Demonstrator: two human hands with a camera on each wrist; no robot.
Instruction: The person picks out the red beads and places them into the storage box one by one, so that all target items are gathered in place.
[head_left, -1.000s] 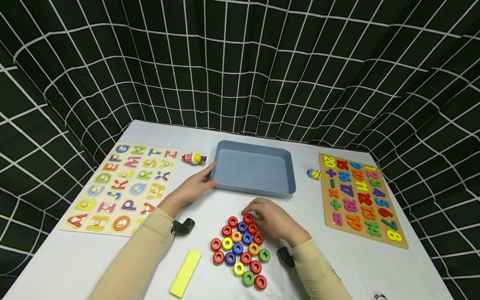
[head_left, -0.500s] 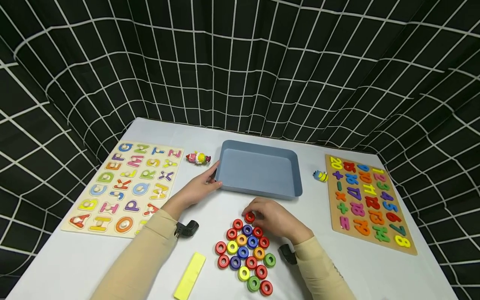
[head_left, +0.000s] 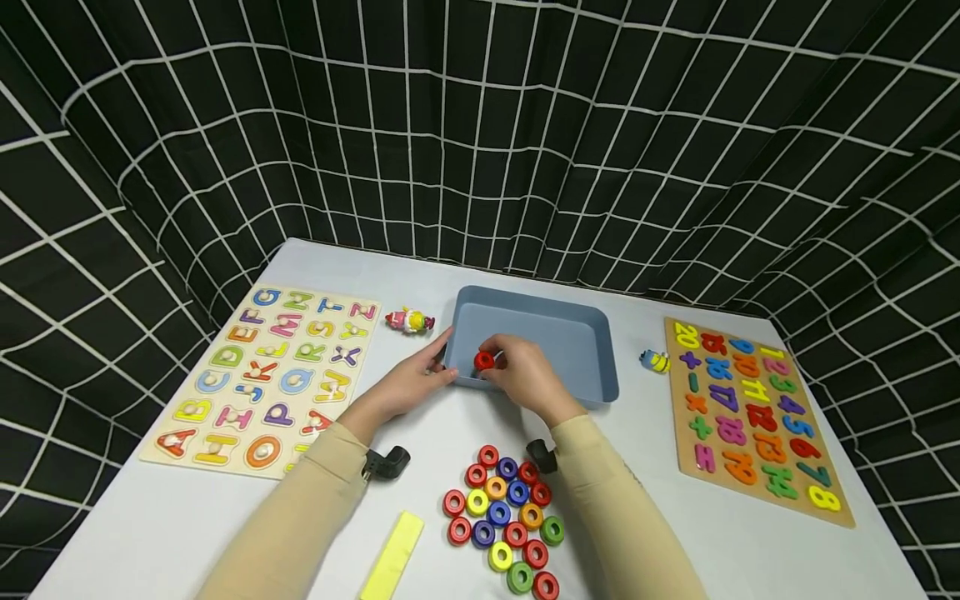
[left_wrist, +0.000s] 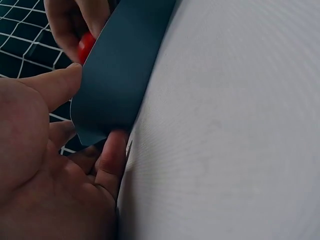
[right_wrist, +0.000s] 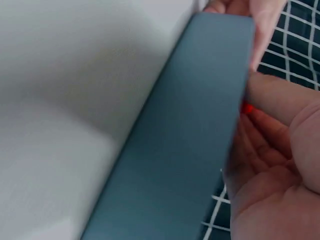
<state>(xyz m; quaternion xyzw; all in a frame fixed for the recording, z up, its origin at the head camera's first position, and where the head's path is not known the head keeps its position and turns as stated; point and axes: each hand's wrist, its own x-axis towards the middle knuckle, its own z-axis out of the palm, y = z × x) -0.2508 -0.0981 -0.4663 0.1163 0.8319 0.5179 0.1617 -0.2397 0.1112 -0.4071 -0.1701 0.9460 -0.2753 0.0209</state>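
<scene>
In the head view, a red ring is pinched between the thumb and fingers of my right hand, low over the front left part of the blue-grey tray. My left hand grips the tray's front left corner. The left wrist view shows that thumb at the rim of the tray wall, with other fingers around the corner. Only a sliver of the red ring shows past the wall in the right wrist view. Nearer me lies a cluster of several coloured rings in red, blue, yellow, orange and green.
An alphabet puzzle board lies at the left, a number puzzle board at the right. Small toy figures flank the tray: a pink and yellow one and a blue and yellow one. A yellow bar lies in front.
My right hand has taken the red ring from the top of the cluster and carried it forward over the tray. My left hand keeps its grip on the corner. The head view has shifted slightly.
</scene>
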